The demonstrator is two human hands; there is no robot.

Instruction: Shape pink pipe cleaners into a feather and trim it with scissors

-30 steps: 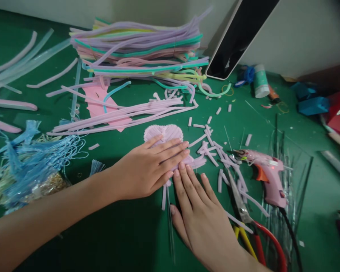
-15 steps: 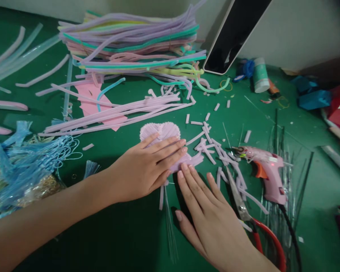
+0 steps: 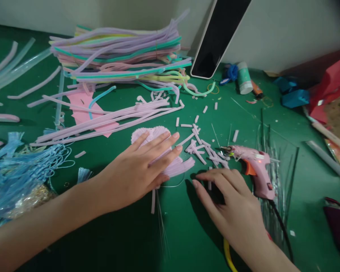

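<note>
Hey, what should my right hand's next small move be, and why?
I'd probably bring your right hand over to steady the fanned lilac strip ends. Your left hand already lies flat across the lilac pipe-cleaner piece, but those ends stick out uncovered at its edge, while your right hand is apart from the piece.

The left hand (image 3: pixel 141 165) covers the middle of the lilac piece (image 3: pixel 180 169). A yellow handle (image 3: pixel 227 251) disappears under the right hand (image 3: pixel 231 202), clipped below by the frame. At the table's (image 3: pixel 192 238) far edge, the black-screened device (image 3: pixel 218 39) loses its top.
</note>
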